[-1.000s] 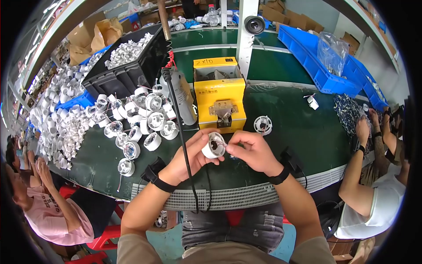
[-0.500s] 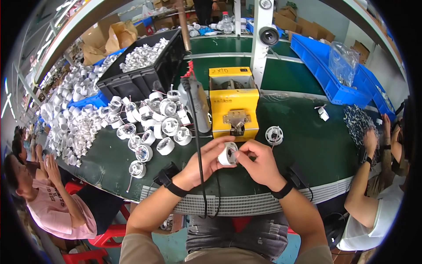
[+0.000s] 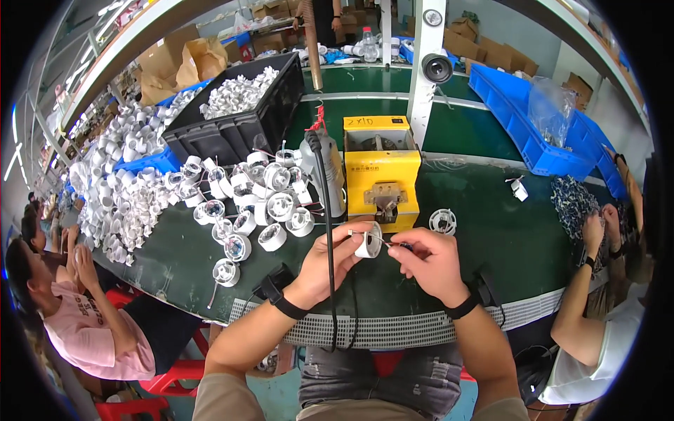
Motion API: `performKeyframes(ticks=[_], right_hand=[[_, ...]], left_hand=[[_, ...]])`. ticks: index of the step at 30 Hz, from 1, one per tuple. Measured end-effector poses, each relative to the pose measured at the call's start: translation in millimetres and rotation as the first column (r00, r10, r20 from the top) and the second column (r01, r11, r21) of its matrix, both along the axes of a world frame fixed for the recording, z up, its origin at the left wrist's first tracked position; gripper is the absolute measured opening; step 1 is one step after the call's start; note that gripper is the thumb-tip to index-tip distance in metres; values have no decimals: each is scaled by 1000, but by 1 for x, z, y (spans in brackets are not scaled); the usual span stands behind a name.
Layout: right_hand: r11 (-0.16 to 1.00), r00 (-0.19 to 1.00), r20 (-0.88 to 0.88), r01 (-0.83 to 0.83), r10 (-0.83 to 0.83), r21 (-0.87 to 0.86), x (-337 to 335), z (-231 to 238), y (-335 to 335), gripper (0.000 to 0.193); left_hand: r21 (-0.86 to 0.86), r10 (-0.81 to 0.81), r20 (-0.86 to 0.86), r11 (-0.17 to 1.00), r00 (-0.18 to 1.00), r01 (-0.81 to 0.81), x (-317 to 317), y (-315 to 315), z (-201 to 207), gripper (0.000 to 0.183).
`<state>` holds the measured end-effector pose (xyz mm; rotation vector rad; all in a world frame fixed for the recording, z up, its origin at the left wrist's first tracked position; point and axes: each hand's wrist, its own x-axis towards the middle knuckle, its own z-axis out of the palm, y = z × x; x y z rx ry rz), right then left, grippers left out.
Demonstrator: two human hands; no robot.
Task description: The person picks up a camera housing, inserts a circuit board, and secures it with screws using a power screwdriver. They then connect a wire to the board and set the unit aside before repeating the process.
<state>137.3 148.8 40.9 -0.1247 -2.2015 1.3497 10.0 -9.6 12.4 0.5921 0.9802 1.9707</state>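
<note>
My left hand (image 3: 330, 263) grips a small white round plastic housing (image 3: 368, 241) held above the green table (image 3: 175, 259). My right hand (image 3: 428, 259) pinches a thin wire that runs from that housing. Both wrists wear black straps. A yellow box-shaped machine (image 3: 381, 168) stands just beyond my hands. A black cable (image 3: 327, 231) hangs down in front of my left hand. One more white round housing (image 3: 442, 221) lies on the table to the right of the machine.
Several white round housings (image 3: 260, 203) are heaped left of the machine, with a bigger pile (image 3: 119, 189) farther left. A black crate (image 3: 232, 119) of white parts sits behind. Blue bins (image 3: 533, 119) line the right. One person sits at left (image 3: 77, 316), another at right (image 3: 604, 302).
The view has shifted and my hands sit lower and more central. My right hand has pulled the wire out to the right of the housing.
</note>
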Motion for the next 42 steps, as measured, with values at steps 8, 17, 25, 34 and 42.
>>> performKeyframes(ticks=[8, 17, 25, 34, 42], right_hand=[[898, 971, -104, -237, 214, -372, -10, -15, -3, 16], [974, 992, -113, -74, 51, -214, -11, -26, -9, 14], [999, 984, -174, 35, -30, 23, -17, -29, -11, 19], [859, 991, -103, -130, 91, -495, -13, -34, -17, 31], [946, 964, -223, 201, -145, 254, -28, -3, -12, 23]], left_hand=[[161, -256, -19, 953, 967, 255, -1, 4, 1, 46], [134, -215, 22, 969, 976, 210, 9, 6, 3, 50], [218, -249, 34, 947, 968, 236, 7, 5, -2, 51], [4, -147, -491, 985, 859, 171, 9, 15, -18, 63], [-219, -201, -210, 964, 957, 154, -4, 8, -7, 46]])
